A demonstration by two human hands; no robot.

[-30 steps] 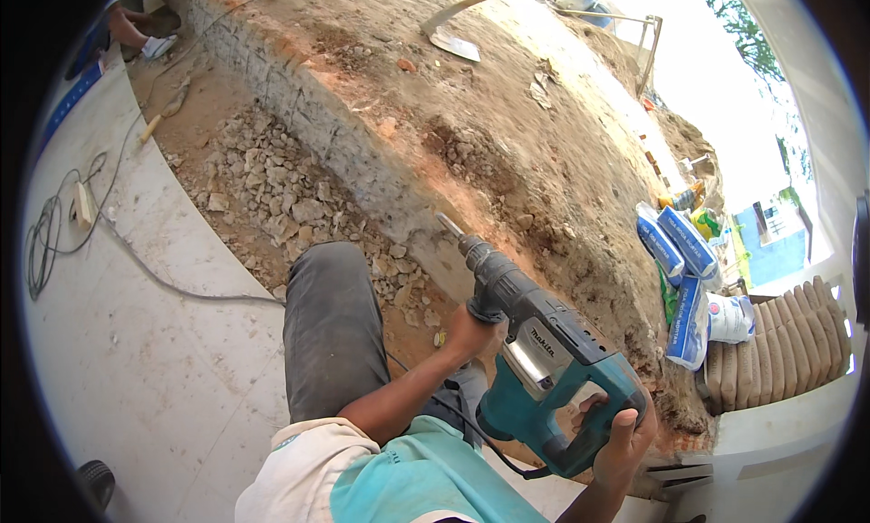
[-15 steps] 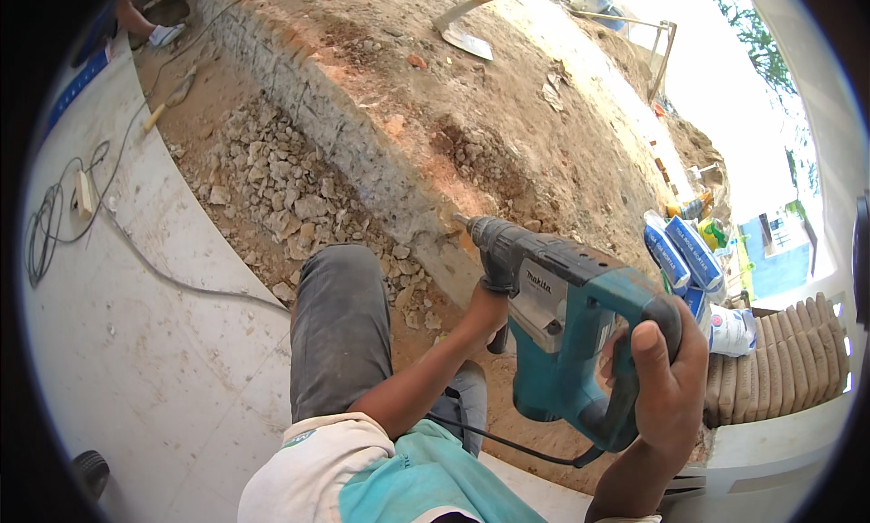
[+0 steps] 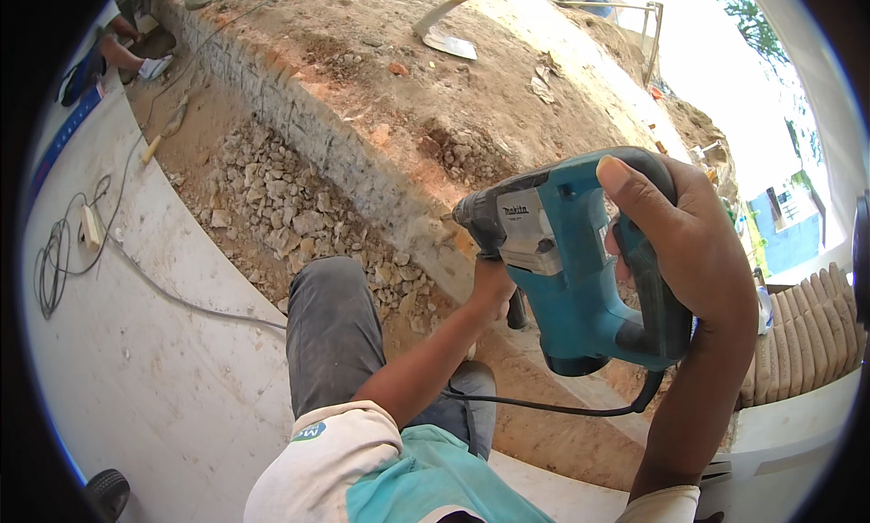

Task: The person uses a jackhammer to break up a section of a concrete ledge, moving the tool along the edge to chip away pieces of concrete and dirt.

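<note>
A teal and black rotary hammer (image 3: 562,224) lies across the middle of the view, its nose pointing left at the exposed edge of a rough concrete ledge (image 3: 381,183). My right hand (image 3: 693,237) is wrapped round its rear loop handle, thumb on top. Beneath the nose, my left hand (image 3: 492,285) grips the tool at its front side handle; the body hides most of those fingers. Whether the tip touches the concrete cannot be made out. A black power cord (image 3: 544,407) runs from the handle's base back past my leg.
Broken rubble (image 3: 281,197) fills the trench along the ledge. A hoe (image 3: 449,43) rests on the soil above. Far left, another person's hand (image 3: 156,67) is near the ground. Coiled cable (image 3: 56,260) lies on the pale floor; stacked brown sacks (image 3: 802,342) stand right.
The hammer's rear end has swung up and to the right with my right hand, coming closer in view. It now covers the blue and white bags. My left hand keeps its grip.
</note>
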